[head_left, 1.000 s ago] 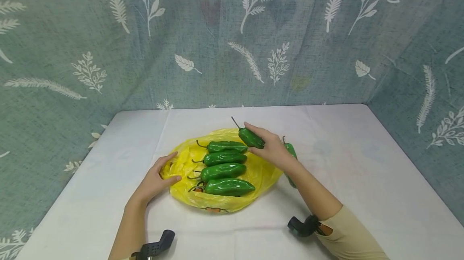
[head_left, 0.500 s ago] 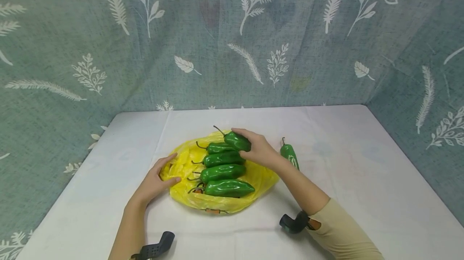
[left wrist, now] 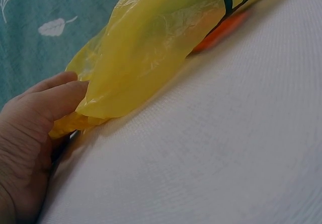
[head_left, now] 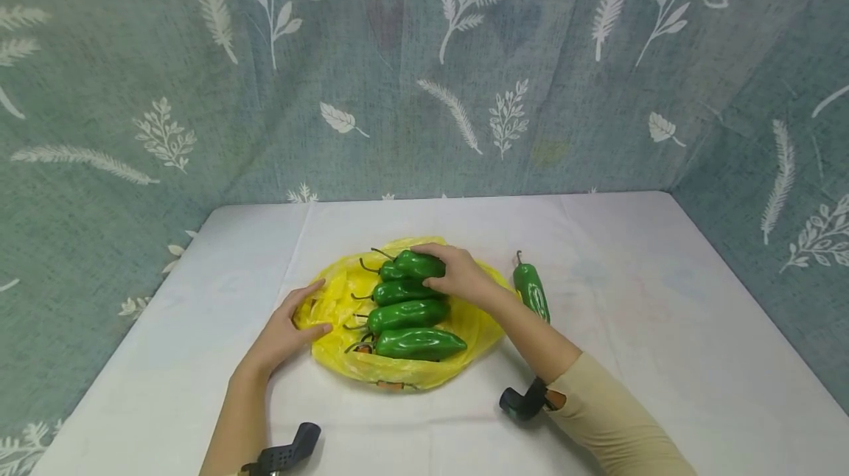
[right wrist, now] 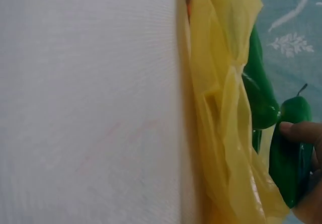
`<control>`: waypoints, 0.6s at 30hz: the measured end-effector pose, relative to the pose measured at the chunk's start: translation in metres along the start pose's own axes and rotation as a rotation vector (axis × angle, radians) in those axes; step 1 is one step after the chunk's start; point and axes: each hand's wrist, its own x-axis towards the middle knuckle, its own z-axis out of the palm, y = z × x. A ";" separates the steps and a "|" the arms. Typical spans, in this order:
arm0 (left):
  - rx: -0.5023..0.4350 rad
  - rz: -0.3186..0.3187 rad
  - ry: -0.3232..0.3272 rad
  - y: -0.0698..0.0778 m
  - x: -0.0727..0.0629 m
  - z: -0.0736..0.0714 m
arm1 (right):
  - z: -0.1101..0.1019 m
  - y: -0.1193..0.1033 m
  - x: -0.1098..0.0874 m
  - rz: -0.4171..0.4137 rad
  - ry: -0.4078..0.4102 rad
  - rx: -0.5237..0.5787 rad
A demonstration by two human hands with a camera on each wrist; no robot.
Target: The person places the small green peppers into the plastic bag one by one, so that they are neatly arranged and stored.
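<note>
A yellow plastic bag (head_left: 480,317) lies spread on the table, with several glossy green chili peppers in a row on it, such as the nearest pepper (head_left: 421,343). My right hand (head_left: 460,275) grips another green pepper (head_left: 419,264) at the far end of the row, its stem pointing left. In the right wrist view, the thumb (right wrist: 297,131) presses on that pepper's side. My left hand (head_left: 284,329) rests at the bag's left edge, thumb and fingers spread apart and touching the plastic (left wrist: 136,78).
One more green pepper (head_left: 530,288) lies on the white tablecloth (head_left: 663,329), right of the bag and partly behind my right forearm. Something orange (left wrist: 221,30) shows at the bag's near edge. A patterned green cloth (head_left: 398,130) hangs behind the table.
My right hand has moved left and down with the green pepper, from the bag's far right side to the far end of the row. The left hand has stayed still.
</note>
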 end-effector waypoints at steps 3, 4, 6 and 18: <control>0.002 0.002 -0.003 -0.003 0.000 0.001 | 0.005 0.003 0.003 -0.021 0.000 -0.040; 0.002 0.004 -0.004 -0.003 -0.001 0.001 | 0.006 0.004 0.004 -0.026 -0.002 -0.054; -0.001 0.008 -0.003 -0.004 -0.001 0.001 | 0.008 0.006 0.005 -0.038 0.000 -0.079; -0.013 0.020 0.006 -0.002 0.001 0.001 | 0.007 0.004 0.010 -0.006 -0.010 -0.037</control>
